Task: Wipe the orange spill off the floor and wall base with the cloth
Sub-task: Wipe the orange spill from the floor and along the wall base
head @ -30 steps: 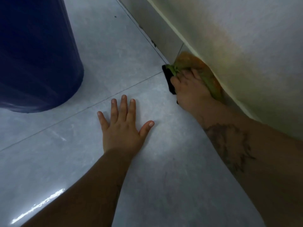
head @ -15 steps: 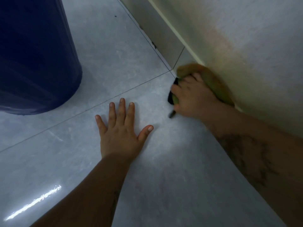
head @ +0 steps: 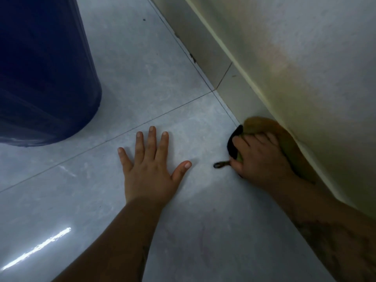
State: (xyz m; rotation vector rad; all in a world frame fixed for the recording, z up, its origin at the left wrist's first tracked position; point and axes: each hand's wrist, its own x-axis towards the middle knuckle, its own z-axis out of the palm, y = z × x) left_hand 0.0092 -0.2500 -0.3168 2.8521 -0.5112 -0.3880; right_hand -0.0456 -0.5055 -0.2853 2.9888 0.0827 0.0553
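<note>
My right hand [head: 262,159] is shut on a bunched cloth [head: 258,125], green with orange staining and a black edge, pressed into the corner where the floor meets the wall base [head: 250,98]. A small black loop [head: 220,165] of the cloth sticks out left of the hand. A faint orange stain [head: 284,64] shows on the wall above the base. My left hand [head: 150,165] lies flat on the grey floor tile [head: 142,88], fingers spread, holding nothing.
A large dark blue barrel [head: 44,68] stands on the floor at the upper left. The pale wall [head: 315,37] runs diagonally along the right side. Tile joints cross the floor ahead of my left hand.
My right hand has slid the cloth along the wall base toward me, away from the tile joint. The black loop now shows. My left hand has stayed planted.
</note>
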